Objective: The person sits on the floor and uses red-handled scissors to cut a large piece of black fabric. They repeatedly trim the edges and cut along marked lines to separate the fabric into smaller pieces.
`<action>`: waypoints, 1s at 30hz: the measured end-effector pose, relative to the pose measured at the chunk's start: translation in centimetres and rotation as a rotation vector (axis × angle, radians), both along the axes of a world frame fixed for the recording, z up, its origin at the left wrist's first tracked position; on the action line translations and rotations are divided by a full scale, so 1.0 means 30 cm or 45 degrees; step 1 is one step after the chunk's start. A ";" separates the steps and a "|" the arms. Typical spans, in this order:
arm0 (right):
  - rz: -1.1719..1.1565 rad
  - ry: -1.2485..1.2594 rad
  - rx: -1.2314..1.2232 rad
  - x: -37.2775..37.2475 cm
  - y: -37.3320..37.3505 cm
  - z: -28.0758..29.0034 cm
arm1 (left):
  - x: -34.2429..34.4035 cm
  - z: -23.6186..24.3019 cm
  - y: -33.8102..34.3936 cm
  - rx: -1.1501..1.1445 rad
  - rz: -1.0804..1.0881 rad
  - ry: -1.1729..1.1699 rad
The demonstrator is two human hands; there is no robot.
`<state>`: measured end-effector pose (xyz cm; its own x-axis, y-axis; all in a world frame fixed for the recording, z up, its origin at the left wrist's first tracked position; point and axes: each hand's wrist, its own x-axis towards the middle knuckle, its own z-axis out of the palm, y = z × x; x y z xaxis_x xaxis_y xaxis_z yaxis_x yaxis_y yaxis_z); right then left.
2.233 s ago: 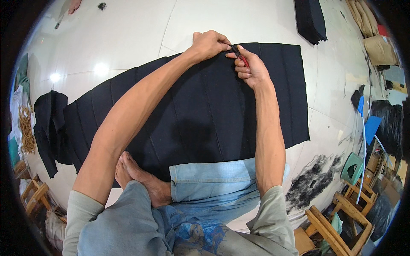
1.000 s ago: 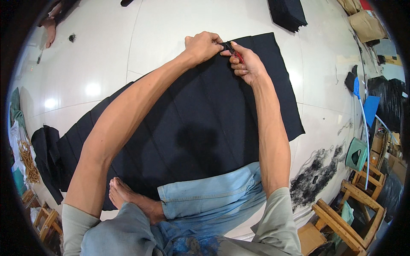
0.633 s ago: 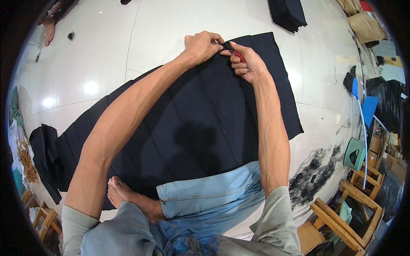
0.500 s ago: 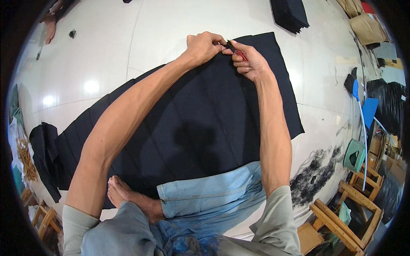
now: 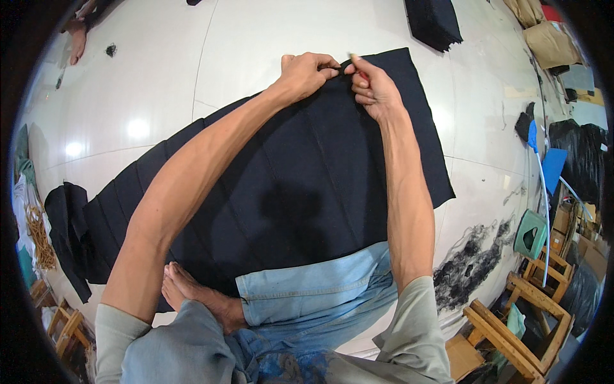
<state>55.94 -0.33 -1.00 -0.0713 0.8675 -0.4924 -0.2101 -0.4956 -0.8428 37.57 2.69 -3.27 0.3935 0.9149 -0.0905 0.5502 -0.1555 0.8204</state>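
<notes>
A large dark navy cloth (image 5: 300,166) with several long seam lines lies spread over the floor in front of me and against my jeans. At its far edge, my left hand (image 5: 306,73) is closed, thumb and fingertips pinching the cloth's border. Close beside it on the right, my right hand (image 5: 375,88) is curled round a small red-handled tool (image 5: 363,75). Most of that tool is hidden in the fingers, so its exact kind cannot be made out. The two hands' fingertips almost meet at the edge.
A stack of black cloth (image 5: 433,24) stands at the far right. Black lint (image 5: 470,265) litters the floor near a wooden stool frame (image 5: 531,326) and a green plastic piece (image 5: 531,233). Another dark cloth (image 5: 67,224) lies at left. Someone else's foot (image 5: 77,41) shows far left.
My right hand has shifted slightly and turned, so less of the red-handled tool shows. My left hand keeps its pinch on the cloth's edge, a little lower in view.
</notes>
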 end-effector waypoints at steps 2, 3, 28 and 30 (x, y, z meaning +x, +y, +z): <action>-0.296 0.146 0.131 0.017 -0.044 -0.007 | -0.007 0.046 -0.010 -0.154 -0.008 -0.016; -0.429 0.227 0.201 0.012 -0.069 -0.003 | -0.029 0.025 -0.019 0.039 0.043 0.038; 0.014 -1.808 0.713 -0.270 -0.625 0.013 | -1.217 0.093 -0.693 0.489 -0.248 0.959; 0.101 -1.600 0.705 -0.312 -0.645 0.064 | -1.389 0.118 -0.733 0.417 -0.224 1.012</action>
